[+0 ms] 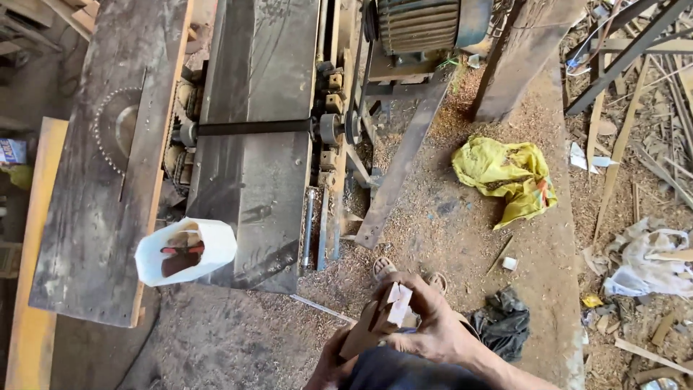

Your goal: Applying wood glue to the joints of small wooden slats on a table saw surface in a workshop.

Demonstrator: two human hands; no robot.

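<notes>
Low in the head view, both of my hands hold small wooden pieces (393,305) in front of my body. My right hand (433,325) wraps over the top of the pale, notched wooden block. My left hand (332,361) grips the lower end of a brown wooden piece from below; most of that hand is hidden. A white container (186,251) with brown pieces and a red-handled item inside stands on the near end of the machine table, to the left of my hands.
A woodworking machine (256,144) with a circular saw blade (115,126), a black shaft and a motor (422,25) stands ahead. Sawdust covers the floor. A yellow bag (509,177), a black rag (502,325), white cloth (653,260) and scrap timber lie to the right.
</notes>
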